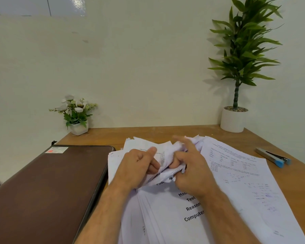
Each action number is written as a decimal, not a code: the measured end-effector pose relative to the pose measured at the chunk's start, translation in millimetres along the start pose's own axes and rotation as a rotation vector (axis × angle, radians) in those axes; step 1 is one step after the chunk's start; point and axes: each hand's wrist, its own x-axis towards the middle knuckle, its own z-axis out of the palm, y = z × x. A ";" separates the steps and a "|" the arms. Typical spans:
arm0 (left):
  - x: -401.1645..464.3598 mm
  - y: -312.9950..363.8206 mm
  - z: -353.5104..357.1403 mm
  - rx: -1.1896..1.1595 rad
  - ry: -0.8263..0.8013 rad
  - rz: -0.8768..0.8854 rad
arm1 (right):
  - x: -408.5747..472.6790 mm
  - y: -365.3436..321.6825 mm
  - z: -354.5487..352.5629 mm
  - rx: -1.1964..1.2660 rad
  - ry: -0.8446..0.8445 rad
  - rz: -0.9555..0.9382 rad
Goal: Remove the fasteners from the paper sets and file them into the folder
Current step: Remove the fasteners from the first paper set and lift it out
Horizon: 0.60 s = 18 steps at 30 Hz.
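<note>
Both hands, left (141, 162) and right (192, 166), pinched the crumpled top corner of a paper set (165, 205) lying on the counter (165, 132) beside the closed folder (48, 187). I judged the sheets light, floppy and tearable, best gripped near the fastener, which I couldn't see.

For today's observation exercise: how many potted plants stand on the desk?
2. A small white-flowered plant stands at the far left corner by the wall; a tall green leafy plant in a white pot stands at the far right corner. None seem hidden.
</note>
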 end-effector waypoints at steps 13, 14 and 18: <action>20.1 -29.4 -10.9 0.379 0.286 -0.248 | -3.3 5.5 2.7 0.064 -0.169 0.186; 20.5 -28.8 -10.8 0.343 0.286 -0.263 | -3.0 5.8 2.6 0.064 -0.166 0.178; 24.4 -30.2 -17.0 0.202 0.365 -0.331 | -2.1 2.5 1.0 0.074 -0.144 0.170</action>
